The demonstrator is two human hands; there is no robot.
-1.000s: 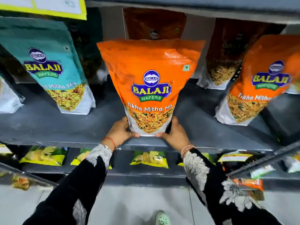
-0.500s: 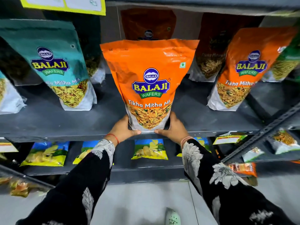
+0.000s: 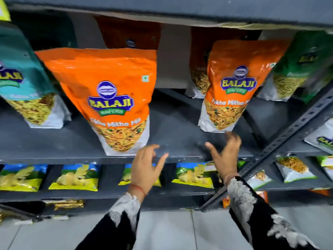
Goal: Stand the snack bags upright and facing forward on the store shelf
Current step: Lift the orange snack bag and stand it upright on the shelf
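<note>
Hands empty, fingers spread: your left hand point(image 3: 146, 166) and right hand point(image 3: 225, 156) hover at the shelf point(image 3: 180, 130) edge. Front orange bag point(image 3: 110, 98) stands squared; next orange bag point(image 3: 239, 85) looks tilted, likely your next fix.

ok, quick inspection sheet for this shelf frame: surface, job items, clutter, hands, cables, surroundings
Surface: dark grey shelf, bare patch between the two front orange bags.
Job's things: middle orange bag upright, label forward; right orange bag upright, turned slightly; teal bag leaning.
Clutter: nothing seen.
Grippers: left hand and right hand open, empty, touching no bag.
Cables: nothing seen.
Surroundings: yellow chip packets on the lower shelf, slotted metal upright at right, pale floor.
</note>
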